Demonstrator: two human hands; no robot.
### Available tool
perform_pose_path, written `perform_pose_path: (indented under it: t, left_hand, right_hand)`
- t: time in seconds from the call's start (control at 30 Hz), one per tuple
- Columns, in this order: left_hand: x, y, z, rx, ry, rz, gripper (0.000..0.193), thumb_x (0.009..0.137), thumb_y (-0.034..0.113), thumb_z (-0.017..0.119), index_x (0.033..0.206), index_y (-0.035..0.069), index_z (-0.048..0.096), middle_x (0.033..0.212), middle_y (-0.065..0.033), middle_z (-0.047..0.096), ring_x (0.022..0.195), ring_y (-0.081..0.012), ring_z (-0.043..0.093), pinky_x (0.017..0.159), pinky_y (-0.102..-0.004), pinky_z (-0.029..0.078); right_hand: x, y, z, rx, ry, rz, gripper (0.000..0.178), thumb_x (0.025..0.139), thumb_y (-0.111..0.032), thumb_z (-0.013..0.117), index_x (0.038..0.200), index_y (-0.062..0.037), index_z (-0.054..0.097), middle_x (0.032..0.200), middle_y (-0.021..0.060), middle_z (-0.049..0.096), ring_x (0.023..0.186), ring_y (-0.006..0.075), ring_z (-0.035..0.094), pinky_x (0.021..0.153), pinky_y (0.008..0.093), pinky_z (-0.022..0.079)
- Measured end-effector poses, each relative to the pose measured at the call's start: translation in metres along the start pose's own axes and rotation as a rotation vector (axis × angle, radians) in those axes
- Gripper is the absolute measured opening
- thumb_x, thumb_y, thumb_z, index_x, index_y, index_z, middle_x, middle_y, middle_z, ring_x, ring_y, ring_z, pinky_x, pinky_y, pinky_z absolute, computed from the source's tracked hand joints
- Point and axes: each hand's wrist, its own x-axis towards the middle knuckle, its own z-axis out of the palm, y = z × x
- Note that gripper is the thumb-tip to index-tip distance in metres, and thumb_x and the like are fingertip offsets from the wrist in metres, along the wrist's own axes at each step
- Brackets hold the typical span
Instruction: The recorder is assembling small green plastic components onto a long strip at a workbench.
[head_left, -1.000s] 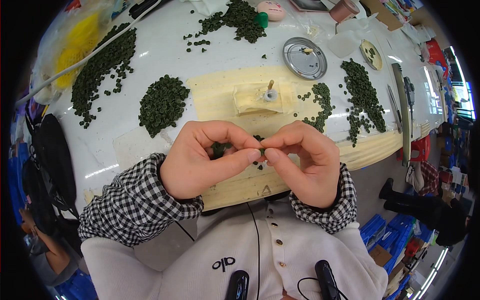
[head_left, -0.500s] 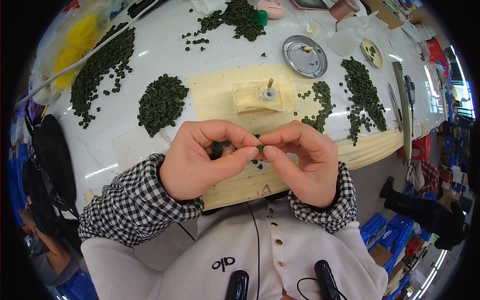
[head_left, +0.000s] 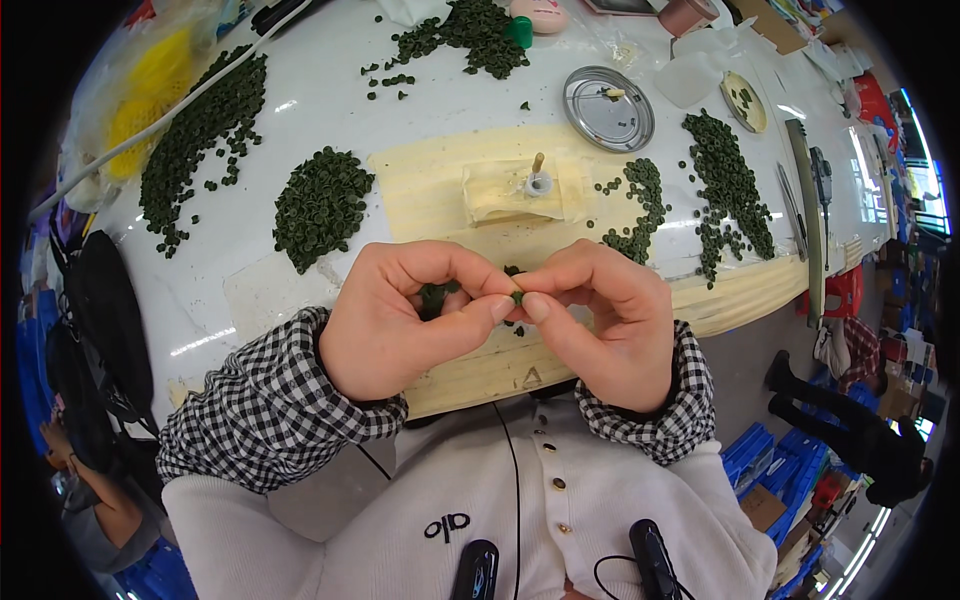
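though tiny, green piece (head_left: 517, 298); seemingly between both hands (head_left: 395, 330) (head_left: 615, 335)

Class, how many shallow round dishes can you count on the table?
2: a silver dish beyond the right hand, and a smaller cream dish farther right. Others may be hidden.

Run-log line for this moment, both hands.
left hand: pinching small green piece | right hand: pinching same piece | beyond: tape-covered block
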Motion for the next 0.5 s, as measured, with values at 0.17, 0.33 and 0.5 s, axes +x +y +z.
perform_pose_path:
  t: [0.17,0.33,0.5]
  left_hand:
    - [0.003,0.005,0.001,-0.023,0.007,-0.063,0.007,0.082,0.005,0.061,0.086,-0.001,0.062,0.080,-0.0041,0.066,0.074,-0.0050,0.057,0.066,-0.0186,0.044]
    - [0.007,0.002,-0.005,0.097,0.024,-0.098,0.011,0.082,0.009,0.063,0.086,-0.001,0.062,0.080,-0.0053,0.066,0.074,-0.0080,0.059,0.068,-0.0204,0.046]
    - [0.007,0.002,-0.005,-0.072,0.013,-0.129,0.010,0.085,0.008,0.058,0.089,0.000,0.059,0.080,-0.0054,0.064,0.064,-0.0061,0.051,0.062,-0.0187,0.042]
  right_hand:
    - [0.000,-0.004,-0.001,-0.034,0.079,0.035,0.012,0.081,0.001,0.060,0.091,0.0044,0.062,0.084,0.0085,0.063,0.074,0.0119,0.062,0.067,0.0233,0.051]
    - [-0.003,-0.012,-0.021,-0.250,0.293,0.031,0.009,0.079,0.001,0.063,0.088,0.0037,0.063,0.080,0.0076,0.062,0.069,0.0114,0.060,0.063,0.0227,0.048]
    - [-0.002,-0.015,-0.042,-0.687,0.111,-0.119,0.012,0.068,0.002,0.069,0.077,-0.0009,0.061,0.074,0.0064,0.057,0.068,0.0185,0.051,0.061,0.0274,0.042]
